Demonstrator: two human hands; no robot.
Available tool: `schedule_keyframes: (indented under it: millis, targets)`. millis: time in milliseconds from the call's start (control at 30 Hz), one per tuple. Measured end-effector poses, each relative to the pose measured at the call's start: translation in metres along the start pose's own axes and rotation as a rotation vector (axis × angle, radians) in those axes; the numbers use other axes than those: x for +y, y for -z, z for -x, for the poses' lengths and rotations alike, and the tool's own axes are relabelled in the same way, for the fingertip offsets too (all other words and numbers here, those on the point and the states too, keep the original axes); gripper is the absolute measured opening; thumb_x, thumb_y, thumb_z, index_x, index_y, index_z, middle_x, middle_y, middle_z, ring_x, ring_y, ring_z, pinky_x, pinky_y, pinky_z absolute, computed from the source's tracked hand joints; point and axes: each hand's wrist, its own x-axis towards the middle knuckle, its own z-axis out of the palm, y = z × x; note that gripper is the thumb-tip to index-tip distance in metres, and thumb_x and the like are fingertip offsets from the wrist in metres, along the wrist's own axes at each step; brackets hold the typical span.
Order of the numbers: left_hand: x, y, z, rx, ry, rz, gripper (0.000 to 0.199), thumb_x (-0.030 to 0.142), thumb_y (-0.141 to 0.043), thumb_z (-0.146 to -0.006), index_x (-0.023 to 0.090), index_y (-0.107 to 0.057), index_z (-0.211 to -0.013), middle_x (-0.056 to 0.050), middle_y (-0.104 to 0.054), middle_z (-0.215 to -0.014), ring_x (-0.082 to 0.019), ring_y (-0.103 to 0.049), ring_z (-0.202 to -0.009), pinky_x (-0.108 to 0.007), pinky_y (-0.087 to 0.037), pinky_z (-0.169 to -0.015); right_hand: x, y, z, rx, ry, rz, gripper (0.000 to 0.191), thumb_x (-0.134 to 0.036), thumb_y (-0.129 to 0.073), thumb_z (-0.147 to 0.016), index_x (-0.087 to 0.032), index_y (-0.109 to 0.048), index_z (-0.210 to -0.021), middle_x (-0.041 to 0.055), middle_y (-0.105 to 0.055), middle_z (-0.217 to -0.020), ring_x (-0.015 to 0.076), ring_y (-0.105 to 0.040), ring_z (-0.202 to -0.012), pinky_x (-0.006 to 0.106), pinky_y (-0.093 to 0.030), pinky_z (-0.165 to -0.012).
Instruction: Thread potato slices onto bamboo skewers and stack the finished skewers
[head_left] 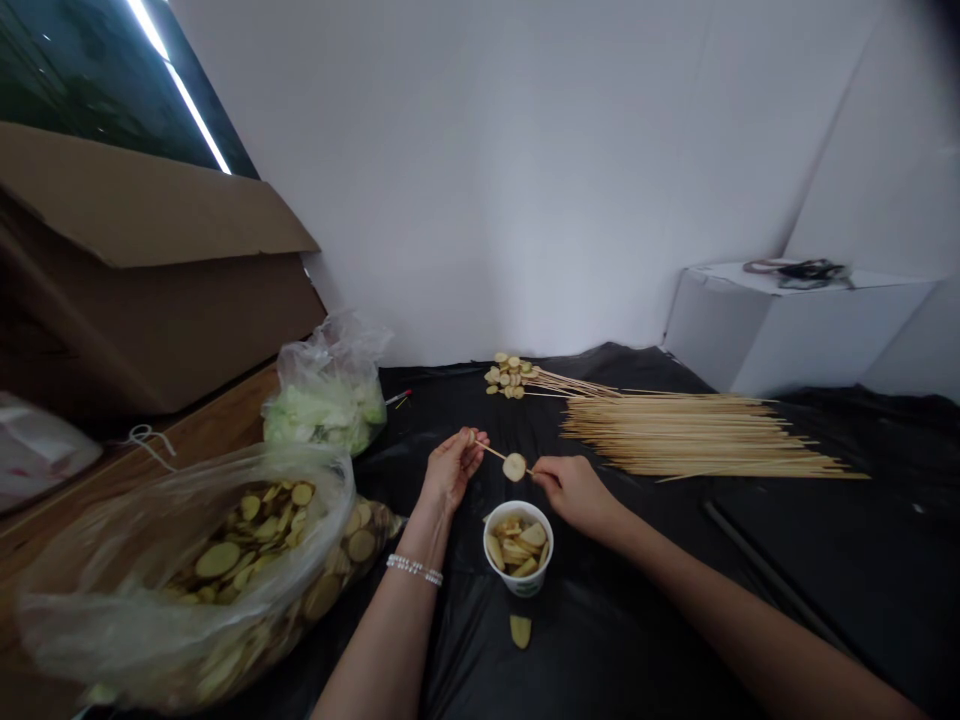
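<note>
Potato slices (217,560) fill a clear plastic bag (67,625) at my far left, so a large stock is left there. Behind it, a cardboard box (142,270) stands on a wooden surface (187,450), and a second bag of pale green vegetable pieces (322,420) sits at the edge of a black plastic sheet (622,640).

My left hand (452,470) is nearly closed, its fingertips pinching one end of a thin wooden skewer (491,451). My right hand (574,490) is curled just as tightly around the other end, though its fingers partly hide how it holds on. Between my 2 hands, 1 slice (514,467) sits on the skewer, above a white paper cup (517,585) holding more slices. Another loose slice (520,631) lies on the sheet just in front of the cup.

Farther out, a small bunch of loaded skewers (506,378) lies with slices packed at their tips. To their right is a much larger spread of bare skewers (675,437), so only a small share is done. Beyond them, a white box (795,330) stands against the wall.
</note>
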Motion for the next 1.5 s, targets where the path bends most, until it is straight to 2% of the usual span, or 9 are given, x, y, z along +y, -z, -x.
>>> schedule_keyframes:
  millis: [167,433,600,733,900,1033,1300,1400,1500]
  targets:
    - [0.0,-0.001,0.001,0.006,0.008,0.009,0.009,0.02,-0.064,-0.08,0.012,-0.068,-0.079,-0.009,-0.072,-0.085,-0.012,-0.068,-0.071,-0.021,-0.052,-0.065,-0.004,0.0,0.006,0.078,0.08,0.318,0.023,-0.017,-0.039,-0.089,-0.017,-0.062,-0.088,0.0093,-0.067,-0.087,0.016,-0.06,-0.078,0.023,-0.036,-0.066]
    - [0.001,-0.002,0.002,-0.041,0.036,0.008,0.009,0.019,-0.063,-0.081,0.012,-0.068,-0.082,-0.009,-0.072,-0.086,-0.012,-0.068,-0.073,-0.02,-0.051,-0.064,0.002,0.002,-0.003,-0.211,-0.143,-0.416,0.027,-0.025,-0.039,-0.088,-0.015,-0.063,-0.081,-0.0024,-0.059,-0.054,0.0075,-0.037,-0.037,0.021,-0.029,-0.044]
    - [-0.002,-0.004,0.002,0.007,0.007,-0.002,0.01,0.022,-0.066,-0.078,0.012,-0.068,-0.08,-0.009,-0.072,-0.084,-0.012,-0.068,-0.072,-0.02,-0.051,-0.066,-0.003,0.003,0.003,0.053,0.03,0.134,0.022,-0.016,-0.043,-0.086,-0.016,-0.063,-0.078,0.0062,-0.067,-0.077,0.0134,-0.058,-0.069,0.022,-0.037,-0.062]
    - [-0.003,-0.006,0.003,0.025,0.006,0.01,0.009,0.022,-0.066,-0.078,0.013,-0.067,-0.079,-0.008,-0.072,-0.083,-0.011,-0.068,-0.069,-0.02,-0.051,-0.065,-0.008,0.004,0.008,0.059,0.084,0.424,0.024,-0.009,-0.04,-0.086,-0.015,-0.061,-0.096,0.0114,-0.066,-0.093,0.0172,-0.059,-0.082,0.024,-0.038,-0.068]
    - [-0.001,-0.006,0.004,-0.015,0.004,0.001,0.011,0.022,-0.067,-0.078,0.012,-0.067,-0.082,-0.009,-0.072,-0.086,-0.013,-0.069,-0.073,-0.02,-0.052,-0.065,-0.002,0.003,0.001,-0.021,-0.021,-0.112,0.026,-0.021,-0.042,-0.087,-0.016,-0.061,-0.07,0.0033,-0.064,-0.064,0.0113,-0.054,-0.058,0.022,-0.037,-0.058]
    - [-0.001,-0.005,0.002,-0.057,0.037,0.014,0.01,0.022,-0.066,-0.079,0.012,-0.067,-0.083,-0.01,-0.072,-0.089,-0.013,-0.069,-0.074,-0.019,-0.052,-0.062,0.003,0.0,-0.003,-0.235,-0.172,-0.585,0.028,-0.029,-0.039,-0.087,-0.016,-0.062,-0.081,-0.0032,-0.057,-0.053,0.0064,-0.032,-0.034,0.021,-0.027,-0.041]
    - [-0.003,-0.009,0.005,0.015,-0.015,-0.012,0.012,0.024,-0.068,-0.077,0.012,-0.067,-0.08,-0.009,-0.072,-0.084,-0.013,-0.068,-0.071,-0.021,-0.051,-0.065,-0.006,0.001,0.006,0.057,0.055,0.314,0.022,-0.012,-0.04,-0.086,-0.016,-0.062,-0.09,0.0093,-0.066,-0.089,0.0159,-0.06,-0.079,0.023,-0.038,-0.067]
    - [-0.003,-0.009,0.005,-0.003,-0.018,0.0,0.012,0.024,-0.068,-0.077,0.013,-0.067,-0.081,-0.01,-0.073,-0.085,-0.013,-0.068,-0.072,-0.021,-0.052,-0.066,-0.004,0.001,0.005,0.067,0.04,0.22,0.021,-0.013,-0.041,-0.086,-0.017,-0.062,-0.082,0.0076,-0.066,-0.083,0.0149,-0.06,-0.076,0.022,-0.038,-0.067]
    - [-0.002,-0.008,0.004,-0.038,0.001,0.008,0.01,0.022,-0.065,-0.079,0.012,-0.068,-0.082,-0.01,-0.072,-0.088,-0.013,-0.069,-0.074,-0.02,-0.052,-0.065,-0.001,0.0,0.001,-0.029,-0.043,-0.19,0.025,-0.022,-0.042,-0.086,-0.017,-0.06,-0.07,0.0017,-0.062,-0.062,0.0106,-0.053,-0.054,0.021,-0.036,-0.056]
